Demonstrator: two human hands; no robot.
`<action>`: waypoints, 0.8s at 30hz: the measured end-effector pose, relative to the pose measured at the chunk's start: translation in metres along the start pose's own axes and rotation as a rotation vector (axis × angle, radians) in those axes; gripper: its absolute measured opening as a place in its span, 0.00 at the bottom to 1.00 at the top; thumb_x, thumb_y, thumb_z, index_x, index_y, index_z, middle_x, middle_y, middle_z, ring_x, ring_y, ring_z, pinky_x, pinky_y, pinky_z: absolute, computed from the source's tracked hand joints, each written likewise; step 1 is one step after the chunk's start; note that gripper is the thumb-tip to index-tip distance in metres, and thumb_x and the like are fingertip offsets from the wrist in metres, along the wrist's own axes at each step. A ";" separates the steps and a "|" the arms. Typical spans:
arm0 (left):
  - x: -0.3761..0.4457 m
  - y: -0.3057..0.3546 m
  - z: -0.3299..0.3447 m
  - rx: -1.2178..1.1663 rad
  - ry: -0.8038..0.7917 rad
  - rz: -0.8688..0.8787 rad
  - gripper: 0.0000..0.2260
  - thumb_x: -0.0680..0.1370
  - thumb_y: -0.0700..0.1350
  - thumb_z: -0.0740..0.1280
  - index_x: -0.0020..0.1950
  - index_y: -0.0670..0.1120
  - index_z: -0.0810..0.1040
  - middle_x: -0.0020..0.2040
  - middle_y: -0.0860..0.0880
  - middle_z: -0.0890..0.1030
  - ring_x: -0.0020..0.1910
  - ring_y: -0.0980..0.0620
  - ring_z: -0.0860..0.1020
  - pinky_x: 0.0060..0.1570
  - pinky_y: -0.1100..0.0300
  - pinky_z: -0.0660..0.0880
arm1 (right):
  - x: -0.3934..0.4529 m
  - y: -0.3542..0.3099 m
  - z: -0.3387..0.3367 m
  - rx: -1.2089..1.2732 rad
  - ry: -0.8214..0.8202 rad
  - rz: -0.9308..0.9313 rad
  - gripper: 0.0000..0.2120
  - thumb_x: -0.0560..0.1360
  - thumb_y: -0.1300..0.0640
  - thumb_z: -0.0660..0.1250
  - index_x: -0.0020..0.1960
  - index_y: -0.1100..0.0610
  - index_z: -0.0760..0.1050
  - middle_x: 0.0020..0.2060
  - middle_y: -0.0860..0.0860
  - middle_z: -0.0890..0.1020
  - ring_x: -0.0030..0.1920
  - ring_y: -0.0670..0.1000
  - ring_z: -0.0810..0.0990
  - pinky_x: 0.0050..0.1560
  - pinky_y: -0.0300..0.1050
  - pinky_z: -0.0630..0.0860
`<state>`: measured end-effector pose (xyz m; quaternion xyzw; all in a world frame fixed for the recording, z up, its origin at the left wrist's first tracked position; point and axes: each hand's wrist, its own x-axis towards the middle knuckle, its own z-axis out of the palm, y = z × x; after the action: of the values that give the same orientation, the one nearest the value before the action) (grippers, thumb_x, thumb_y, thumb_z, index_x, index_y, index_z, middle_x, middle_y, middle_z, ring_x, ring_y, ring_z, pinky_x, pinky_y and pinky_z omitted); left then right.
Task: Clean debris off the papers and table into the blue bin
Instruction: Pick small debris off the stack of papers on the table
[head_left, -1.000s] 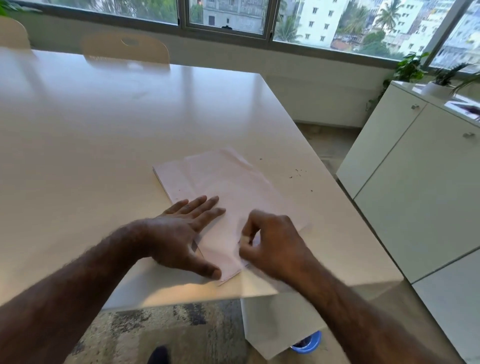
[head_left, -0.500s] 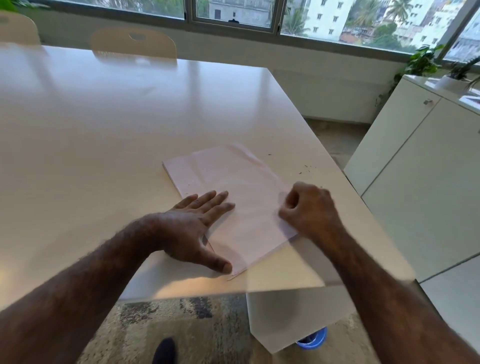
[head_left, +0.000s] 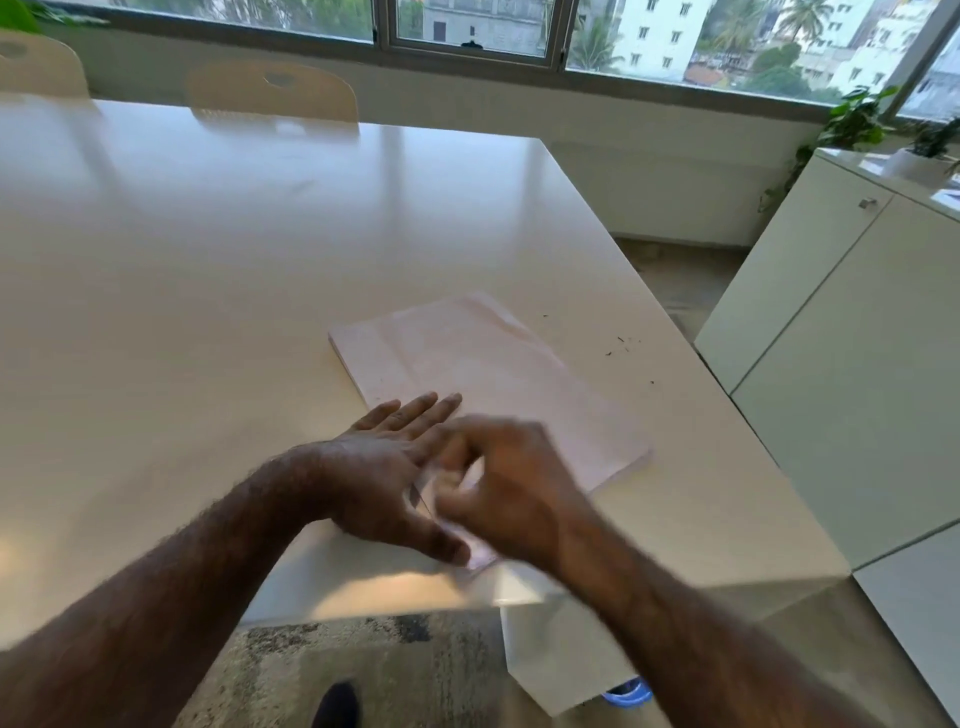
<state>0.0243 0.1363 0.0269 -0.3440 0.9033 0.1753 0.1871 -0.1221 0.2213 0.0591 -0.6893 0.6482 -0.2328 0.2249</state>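
A stack of pale pink papers (head_left: 498, 374) lies near the front right corner of the white table (head_left: 208, 260). My left hand (head_left: 384, 478) presses flat on the stack's near left corner, fingers straight. My right hand (head_left: 514, 488) is blurred with motion just right of it, over the near part of the papers, its fingers curled and nothing seen in them. Small dark debris specks (head_left: 621, 345) lie on the table to the right of the papers. Only a slice of the blue bin (head_left: 628, 693) shows on the floor, under the table's front right corner.
A white cabinet (head_left: 857, 364) stands close to the table's right edge, with potted plants (head_left: 852, 124) on and behind it. Two pale chairs (head_left: 272, 93) sit at the far side. A white table leg panel (head_left: 550, 660) partly hides the bin. My shoe (head_left: 337, 704) is on the carpet.
My right hand swept from the papers' right edge back left toward my left hand. The left hand stayed pressed on the stack.
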 end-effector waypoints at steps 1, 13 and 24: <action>0.000 0.001 0.000 0.005 -0.004 0.000 0.56 0.63 0.79 0.60 0.75 0.59 0.29 0.73 0.56 0.24 0.71 0.55 0.24 0.74 0.47 0.32 | -0.004 -0.006 0.006 0.033 -0.089 -0.036 0.10 0.68 0.57 0.71 0.34 0.47 0.71 0.39 0.48 0.82 0.40 0.48 0.80 0.43 0.43 0.78; 0.002 -0.003 0.002 -0.069 0.026 0.028 0.55 0.61 0.81 0.57 0.77 0.59 0.33 0.74 0.58 0.26 0.72 0.57 0.26 0.74 0.50 0.32 | 0.011 0.050 -0.024 -0.096 0.123 0.174 0.05 0.68 0.56 0.73 0.39 0.52 0.77 0.38 0.45 0.82 0.37 0.41 0.77 0.34 0.32 0.68; 0.002 -0.003 0.009 -0.104 0.133 0.023 0.55 0.58 0.83 0.54 0.77 0.61 0.35 0.75 0.60 0.30 0.73 0.60 0.29 0.75 0.52 0.34 | -0.001 0.041 -0.009 -0.068 0.066 0.090 0.06 0.71 0.56 0.72 0.42 0.51 0.74 0.38 0.45 0.79 0.35 0.42 0.74 0.34 0.31 0.69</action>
<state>0.0270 0.1373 0.0180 -0.3539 0.9072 0.2009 0.1064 -0.1607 0.2196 0.0412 -0.6585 0.6931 -0.2229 0.1904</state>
